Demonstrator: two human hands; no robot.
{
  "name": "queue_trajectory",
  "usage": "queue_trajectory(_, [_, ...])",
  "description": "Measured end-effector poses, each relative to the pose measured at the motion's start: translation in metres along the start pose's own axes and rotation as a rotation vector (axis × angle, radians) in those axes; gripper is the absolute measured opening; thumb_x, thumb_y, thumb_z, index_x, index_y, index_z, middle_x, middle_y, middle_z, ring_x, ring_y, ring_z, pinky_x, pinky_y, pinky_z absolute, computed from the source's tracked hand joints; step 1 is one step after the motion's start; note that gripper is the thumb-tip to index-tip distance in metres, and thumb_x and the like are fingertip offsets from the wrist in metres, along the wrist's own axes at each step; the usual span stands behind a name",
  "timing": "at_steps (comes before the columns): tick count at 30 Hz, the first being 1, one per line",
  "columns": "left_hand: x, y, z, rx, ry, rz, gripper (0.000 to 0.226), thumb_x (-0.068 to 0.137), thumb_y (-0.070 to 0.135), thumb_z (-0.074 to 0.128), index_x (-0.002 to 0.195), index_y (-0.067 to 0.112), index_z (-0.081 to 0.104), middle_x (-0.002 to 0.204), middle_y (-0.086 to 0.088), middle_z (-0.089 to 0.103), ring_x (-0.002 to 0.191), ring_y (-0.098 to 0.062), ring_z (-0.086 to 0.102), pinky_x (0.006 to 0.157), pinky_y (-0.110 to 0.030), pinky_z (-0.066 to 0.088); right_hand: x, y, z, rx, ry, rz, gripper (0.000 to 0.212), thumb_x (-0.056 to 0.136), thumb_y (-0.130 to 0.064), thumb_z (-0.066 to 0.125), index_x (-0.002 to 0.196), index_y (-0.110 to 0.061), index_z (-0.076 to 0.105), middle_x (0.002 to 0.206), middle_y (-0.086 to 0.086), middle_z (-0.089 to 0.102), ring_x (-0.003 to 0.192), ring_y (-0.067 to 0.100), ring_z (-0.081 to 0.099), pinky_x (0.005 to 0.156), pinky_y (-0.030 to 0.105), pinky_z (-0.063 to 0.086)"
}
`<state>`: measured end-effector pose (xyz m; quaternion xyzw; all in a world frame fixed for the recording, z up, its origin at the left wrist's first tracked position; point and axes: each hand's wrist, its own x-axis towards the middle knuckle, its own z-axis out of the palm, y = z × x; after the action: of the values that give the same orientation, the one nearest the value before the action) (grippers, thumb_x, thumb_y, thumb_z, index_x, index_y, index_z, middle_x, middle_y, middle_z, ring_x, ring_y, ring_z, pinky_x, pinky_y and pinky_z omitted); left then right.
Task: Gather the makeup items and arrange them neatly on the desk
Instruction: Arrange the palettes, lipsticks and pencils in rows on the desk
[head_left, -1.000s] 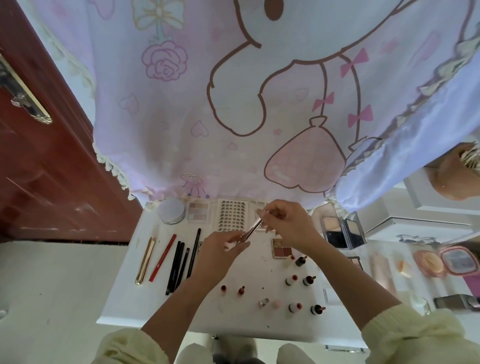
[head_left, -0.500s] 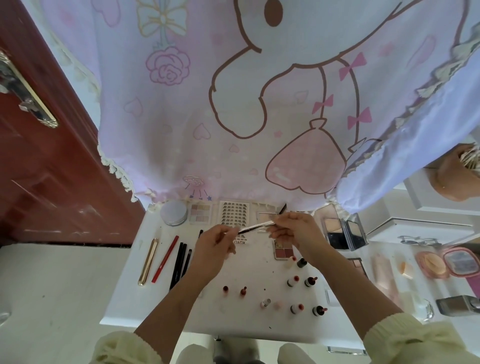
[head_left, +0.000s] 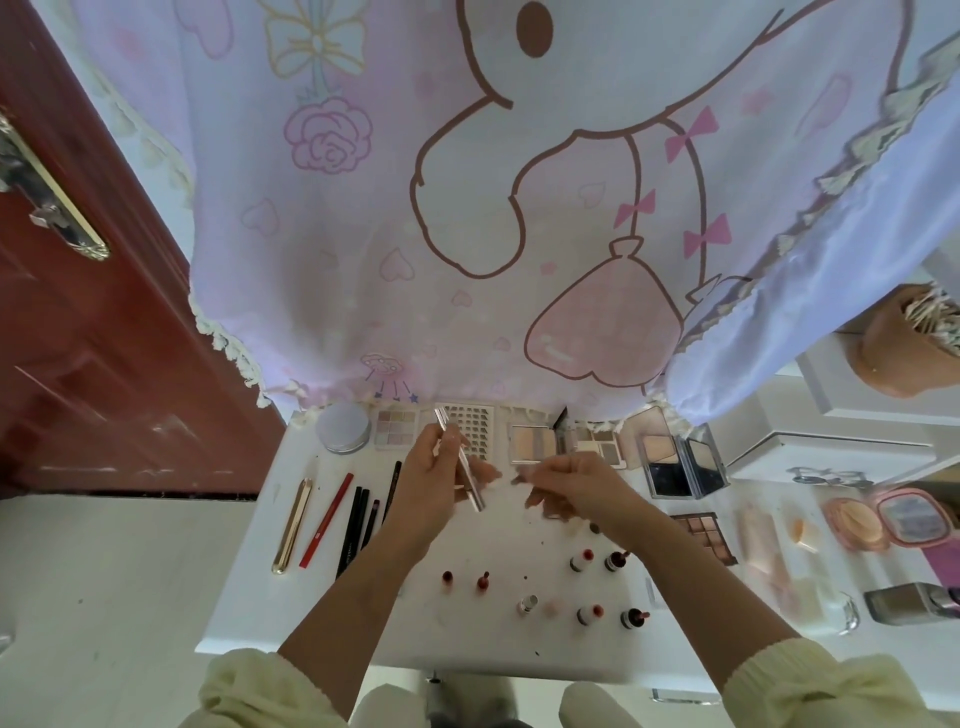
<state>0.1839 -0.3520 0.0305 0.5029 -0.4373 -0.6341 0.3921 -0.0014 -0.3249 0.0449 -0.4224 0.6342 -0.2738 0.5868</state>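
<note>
A slim silver makeup stick is held slanted in the left hand above the white table, its upper end pointing toward the far edge. Along that edge lie a round silver-lidded jar, a pale eyeshadow palette, a dotted sheet and an open powder compact. At the left, a gold pencil, a red pencil and several black pencils lie side by side. Small lipsticks stand upright near the front.

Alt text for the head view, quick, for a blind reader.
The left hand grips a slim silver pen above the white desk, right hand beside it. Pencils lie left, lipsticks stand in front, palettes behind.
</note>
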Motion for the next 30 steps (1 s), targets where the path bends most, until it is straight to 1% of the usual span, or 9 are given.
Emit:
queue_trajectory(2, [0.000, -0.002, 0.000, 0.150, 0.028, 0.076, 0.025, 0.104, 0.032, 0.033, 0.096, 0.015, 0.050, 0.062, -0.005, 0.053, 0.056, -0.019, 0.058, 0.059, -0.028, 0.056, 0.002, -0.008, -0.006, 0.048, 0.175, -0.043, 0.020, 0.092, -0.025, 0.064, 0.090, -0.009, 0.075, 0.065, 0.003, 0.063, 0.050, 0.011, 0.048, 0.053, 0.022, 0.041])
queue_trajectory(4, [0.000, -0.006, -0.001, 0.449, -0.019, 0.184, 0.027, 0.103, 0.035, 0.029, 0.095, 0.018, 0.049, 0.061, 0.000, 0.043, 0.053, -0.013, 0.045, 0.054, -0.022, 0.047, 0.002, -0.018, -0.007, 0.102, 0.239, -0.107, 0.023, 0.092, -0.030, 0.063, 0.085, -0.011, 0.074, 0.059, 0.000, 0.058, 0.046, 0.010, 0.043, 0.046, 0.019, 0.037])
queue_trajectory(6, [-0.001, -0.010, 0.003, 0.712, -0.096, 0.270, 0.028, 0.104, 0.036, 0.027, 0.094, 0.019, 0.047, 0.063, 0.004, 0.045, 0.051, -0.009, 0.040, 0.050, -0.019, 0.034, 0.002, -0.027, -0.001, 0.054, 0.228, -0.159, 0.027, 0.091, -0.039, 0.063, 0.076, -0.018, 0.072, 0.058, -0.001, 0.059, 0.045, 0.009, 0.043, 0.045, 0.017, 0.037])
queue_trajectory(9, [-0.002, -0.012, 0.012, 0.915, -0.168, 0.306, 0.029, 0.103, 0.039, 0.029, 0.097, 0.017, 0.046, 0.076, 0.005, 0.049, 0.064, -0.010, 0.044, 0.052, -0.020, 0.029, 0.006, -0.029, 0.009, -0.118, 0.218, -0.200, 0.027, 0.088, -0.049, 0.063, 0.084, -0.024, 0.071, 0.059, -0.004, 0.063, 0.046, 0.008, 0.047, 0.048, 0.017, 0.041])
queue_trajectory(16, [-0.006, -0.007, 0.008, 1.015, -0.202, 0.315, 0.035, 0.102, 0.042, 0.026, 0.103, 0.016, 0.050, 0.081, 0.005, 0.050, 0.071, -0.014, 0.047, 0.059, -0.027, 0.034, 0.010, -0.027, 0.009, -0.249, 0.275, -0.290, 0.027, 0.092, -0.036, 0.063, 0.081, -0.012, 0.070, 0.059, -0.005, 0.065, 0.045, 0.003, 0.051, 0.049, 0.015, 0.044])
queue_trajectory(19, [-0.007, -0.005, 0.004, 1.023, -0.192, 0.349, 0.036, 0.102, 0.042, 0.022, 0.094, 0.019, 0.049, 0.071, 0.007, 0.048, 0.064, -0.014, 0.046, 0.059, -0.028, 0.037, 0.011, -0.026, 0.006, -0.181, 0.277, -0.299, 0.023, 0.091, -0.031, 0.065, 0.076, -0.014, 0.069, 0.057, -0.005, 0.065, 0.044, 0.002, 0.051, 0.051, 0.015, 0.043])
queue_trajectory(24, [-0.010, 0.000, 0.000, 0.916, -0.204, 0.305, 0.040, 0.103, 0.038, 0.023, 0.089, 0.013, 0.052, 0.059, 0.003, 0.044, 0.052, -0.012, 0.037, 0.052, -0.024, 0.030, 0.007, -0.024, -0.002, -0.165, 0.145, -0.394, 0.006, 0.089, -0.010, 0.067, 0.089, -0.008, 0.072, 0.074, 0.006, 0.071, 0.060, 0.009, 0.063, 0.060, 0.020, 0.053])
queue_trajectory(27, [-0.010, 0.002, -0.004, 0.938, -0.252, 0.308, 0.039, 0.103, 0.039, 0.024, 0.089, 0.016, 0.052, 0.066, -0.003, 0.053, 0.059, -0.018, 0.047, 0.058, -0.027, 0.038, 0.004, -0.029, -0.005, -0.223, 0.101, -0.360, 0.019, 0.089, -0.026, 0.069, 0.089, -0.008, 0.072, 0.079, 0.008, 0.073, 0.065, 0.014, 0.069, 0.064, 0.027, 0.058])
queue_trajectory(30, [-0.011, 0.001, -0.003, 0.940, -0.289, 0.318, 0.036, 0.103, 0.040, 0.024, 0.086, 0.021, 0.050, 0.076, -0.009, 0.060, 0.070, -0.023, 0.055, 0.069, -0.034, 0.044, 0.002, -0.033, -0.004, -0.366, 0.079, -0.254, 0.042, 0.088, -0.045, 0.065, 0.084, -0.003, 0.069, 0.068, 0.006, 0.073, 0.053, 0.012, 0.065, 0.061, 0.030, 0.056])
